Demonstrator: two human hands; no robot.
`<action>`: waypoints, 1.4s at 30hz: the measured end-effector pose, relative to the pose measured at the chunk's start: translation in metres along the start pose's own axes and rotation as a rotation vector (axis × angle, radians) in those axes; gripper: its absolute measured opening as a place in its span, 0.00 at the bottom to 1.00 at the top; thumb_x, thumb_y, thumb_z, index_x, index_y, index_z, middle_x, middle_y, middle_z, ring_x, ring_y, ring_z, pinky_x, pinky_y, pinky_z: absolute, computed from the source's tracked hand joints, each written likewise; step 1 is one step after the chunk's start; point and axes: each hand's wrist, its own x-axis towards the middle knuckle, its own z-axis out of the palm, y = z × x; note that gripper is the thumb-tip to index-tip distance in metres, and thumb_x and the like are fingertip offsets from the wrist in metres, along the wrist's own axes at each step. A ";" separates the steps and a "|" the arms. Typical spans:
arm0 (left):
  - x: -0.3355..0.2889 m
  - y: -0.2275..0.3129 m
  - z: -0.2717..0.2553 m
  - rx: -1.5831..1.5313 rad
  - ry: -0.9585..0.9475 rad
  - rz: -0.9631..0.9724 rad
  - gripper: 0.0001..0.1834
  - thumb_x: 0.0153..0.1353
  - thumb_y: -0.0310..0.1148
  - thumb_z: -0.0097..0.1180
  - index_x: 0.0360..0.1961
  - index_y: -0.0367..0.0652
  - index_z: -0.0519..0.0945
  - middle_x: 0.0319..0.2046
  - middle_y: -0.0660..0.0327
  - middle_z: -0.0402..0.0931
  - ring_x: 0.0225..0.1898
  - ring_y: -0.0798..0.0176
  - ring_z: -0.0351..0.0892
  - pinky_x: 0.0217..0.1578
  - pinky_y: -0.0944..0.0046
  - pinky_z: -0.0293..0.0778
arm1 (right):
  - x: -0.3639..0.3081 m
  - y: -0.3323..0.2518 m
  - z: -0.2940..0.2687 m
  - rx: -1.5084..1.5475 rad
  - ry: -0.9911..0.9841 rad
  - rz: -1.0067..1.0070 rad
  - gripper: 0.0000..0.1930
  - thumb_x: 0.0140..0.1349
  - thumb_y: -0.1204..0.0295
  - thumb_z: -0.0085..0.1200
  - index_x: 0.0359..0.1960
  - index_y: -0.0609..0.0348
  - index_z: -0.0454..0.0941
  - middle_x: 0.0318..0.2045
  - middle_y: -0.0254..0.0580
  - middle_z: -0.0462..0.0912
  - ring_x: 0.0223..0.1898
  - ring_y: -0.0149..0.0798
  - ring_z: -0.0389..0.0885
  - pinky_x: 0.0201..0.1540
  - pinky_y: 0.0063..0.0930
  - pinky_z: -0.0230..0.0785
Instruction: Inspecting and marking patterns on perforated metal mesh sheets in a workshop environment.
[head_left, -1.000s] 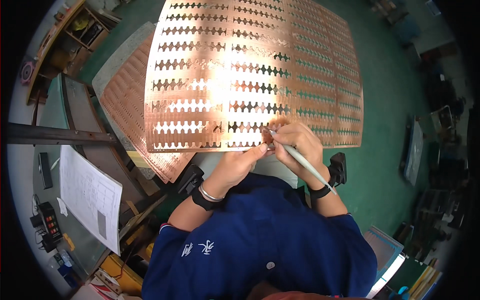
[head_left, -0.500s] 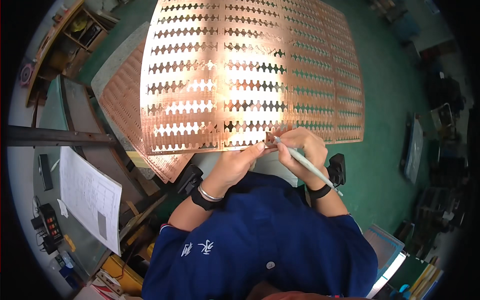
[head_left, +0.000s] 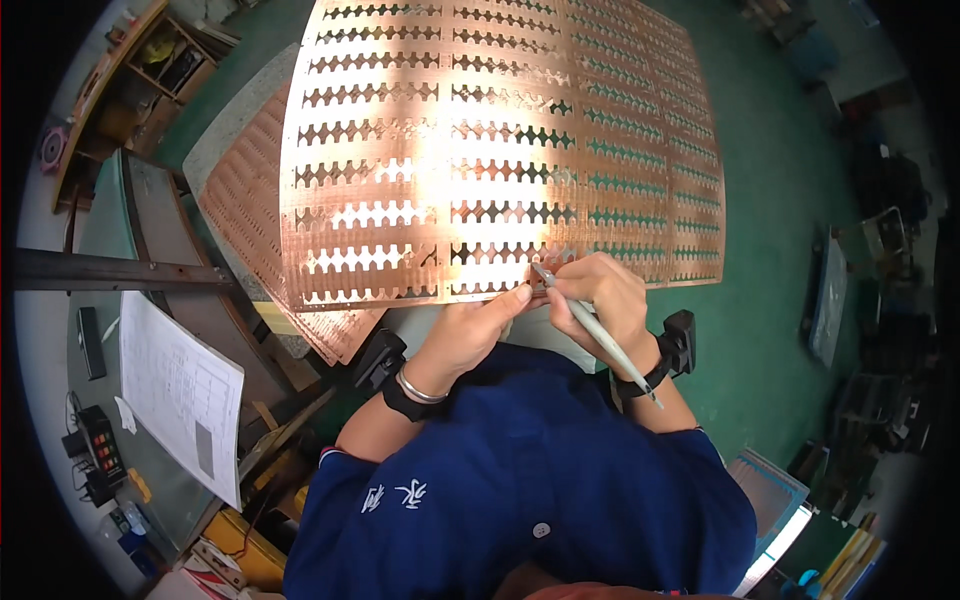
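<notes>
A large copper-coloured sheet (head_left: pixel 512 188) with rows of toothed cutouts fills the upper middle, its near edge just in front of my body. My left hand (head_left: pixel 472 328) is closed on that near edge, thumb on top and the other fingers hidden beneath. My right hand (head_left: pixel 608 300) grips a pale pen-shaped tool (head_left: pixel 612 350) in a pinch. The tool's tip meets the sheet at a cutout near the edge, close to my left thumb; its tail points back over my right wrist. What kind of tip it has is too small to tell.
More copper-coloured sheets (head_left: pixel 240 195) lie lower at the left. A desk there bears papers (head_left: pixel 185 390) and a black power strip (head_left: pixel 98 440). A dark metal bar (head_left: pixel 120 273) juts in from the left. Green floor (head_left: pixel 775 260) lies to the right, with a blue-framed panel (head_left: pixel 828 300).
The pen-shaped tool has swung steeper, its tail moving left and toward me. My right wrist has turned slightly. My left hand stays at the sheet's edge, and the sheet has shifted very little.
</notes>
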 end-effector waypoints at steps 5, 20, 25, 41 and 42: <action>-0.001 -0.004 -0.006 0.008 0.019 -0.012 0.19 0.64 0.26 0.48 0.56 0.36 0.65 0.51 0.57 0.68 0.53 0.63 0.70 0.52 0.64 0.71 | -0.002 0.000 0.001 -0.048 -0.027 -0.034 0.12 0.43 0.80 0.62 0.28 0.59 0.71 0.26 0.39 0.78 0.24 0.39 0.78 0.23 0.27 0.70; -0.003 -0.002 -0.002 -0.039 0.013 -0.006 0.19 0.63 0.23 0.46 0.56 0.35 0.64 0.51 0.55 0.68 0.53 0.60 0.69 0.55 0.57 0.70 | -0.003 0.001 -0.002 0.045 -0.064 0.009 0.13 0.46 0.82 0.61 0.32 0.60 0.70 0.26 0.44 0.79 0.25 0.41 0.77 0.26 0.28 0.69; -0.003 0.000 -0.001 -0.051 -0.005 -0.008 0.19 0.63 0.23 0.46 0.56 0.35 0.64 0.51 0.55 0.67 0.53 0.61 0.69 0.55 0.58 0.70 | -0.001 0.001 -0.002 0.059 0.004 0.042 0.13 0.45 0.82 0.62 0.30 0.60 0.71 0.27 0.42 0.78 0.26 0.41 0.78 0.25 0.28 0.69; -0.001 -0.003 -0.008 -0.001 0.023 -0.014 0.22 0.63 0.25 0.47 0.58 0.33 0.61 0.54 0.50 0.66 0.55 0.55 0.69 0.55 0.54 0.70 | -0.002 0.003 -0.003 0.006 -0.036 -0.013 0.12 0.44 0.82 0.62 0.31 0.62 0.73 0.28 0.44 0.79 0.29 0.41 0.79 0.30 0.29 0.72; 0.000 -0.002 -0.008 -0.021 0.018 -0.001 0.22 0.63 0.24 0.47 0.58 0.33 0.60 0.54 0.50 0.66 0.55 0.54 0.69 0.55 0.53 0.70 | -0.002 0.001 -0.006 0.061 0.041 0.067 0.11 0.46 0.82 0.62 0.31 0.62 0.74 0.29 0.45 0.79 0.29 0.41 0.80 0.31 0.28 0.73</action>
